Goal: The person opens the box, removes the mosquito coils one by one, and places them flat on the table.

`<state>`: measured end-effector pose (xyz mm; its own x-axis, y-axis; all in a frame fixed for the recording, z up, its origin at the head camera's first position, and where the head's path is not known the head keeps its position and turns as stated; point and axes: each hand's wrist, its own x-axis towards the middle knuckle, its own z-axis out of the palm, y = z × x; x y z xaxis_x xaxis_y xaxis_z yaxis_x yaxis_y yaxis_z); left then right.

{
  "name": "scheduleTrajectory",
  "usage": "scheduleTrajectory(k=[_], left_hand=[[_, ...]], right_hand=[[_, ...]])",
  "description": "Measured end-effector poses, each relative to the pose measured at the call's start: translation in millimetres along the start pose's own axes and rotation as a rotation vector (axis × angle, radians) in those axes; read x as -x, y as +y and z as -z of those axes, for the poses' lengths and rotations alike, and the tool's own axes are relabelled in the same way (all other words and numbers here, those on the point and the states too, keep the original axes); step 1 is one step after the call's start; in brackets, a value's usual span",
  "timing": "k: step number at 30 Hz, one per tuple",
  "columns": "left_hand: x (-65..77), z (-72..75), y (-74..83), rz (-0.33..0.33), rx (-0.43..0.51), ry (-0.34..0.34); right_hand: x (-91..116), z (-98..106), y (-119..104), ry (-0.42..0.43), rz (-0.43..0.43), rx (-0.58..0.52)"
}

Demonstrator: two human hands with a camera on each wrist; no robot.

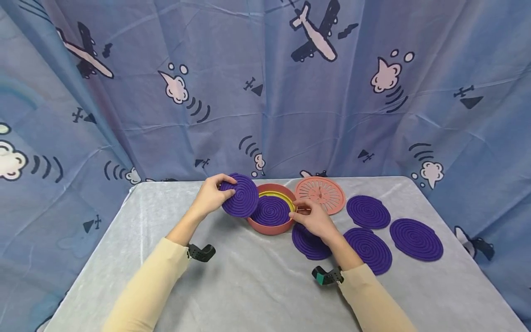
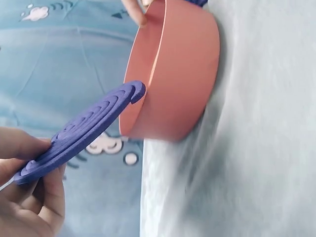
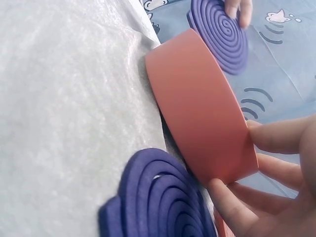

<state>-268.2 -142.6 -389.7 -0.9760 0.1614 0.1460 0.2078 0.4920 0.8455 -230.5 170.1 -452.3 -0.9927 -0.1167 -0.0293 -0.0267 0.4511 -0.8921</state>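
My left hand (image 1: 211, 194) pinches a purple mosquito coil (image 1: 244, 197) by its edge, tilted in the air beside the round coral box (image 1: 270, 229). In the left wrist view the thumb lies on one face of that coil (image 2: 84, 128), with fingers behind it. Inside the box another purple coil (image 1: 271, 211) lies flat, with part of a yellow ring (image 1: 277, 193) showing round its back edge. At the box's right side my right hand (image 1: 314, 219) holds the wall; in the right wrist view its fingertips touch the box (image 3: 202, 108) at the rim and lower side.
A slotted coral lid (image 1: 329, 196) lies behind the right hand. Several loose purple coils, including a partly covered one (image 1: 309, 244) and one farthest right (image 1: 416, 240), lie right of the box on the white-covered table (image 1: 257, 286). A blue printed curtain (image 1: 232, 92) hangs behind.
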Motion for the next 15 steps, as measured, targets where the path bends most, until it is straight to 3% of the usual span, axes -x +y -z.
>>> scheduleTrajectory(k=[9,15], left_hand=[[9.0,36.7,-28.6,0.081,-0.007,0.025],[18.3,50.5,-51.8,0.128,-0.003,0.065]], right_hand=[[0,0,2,-0.003,0.006,-0.013],[0,0,2,0.001,0.014,-0.006]])
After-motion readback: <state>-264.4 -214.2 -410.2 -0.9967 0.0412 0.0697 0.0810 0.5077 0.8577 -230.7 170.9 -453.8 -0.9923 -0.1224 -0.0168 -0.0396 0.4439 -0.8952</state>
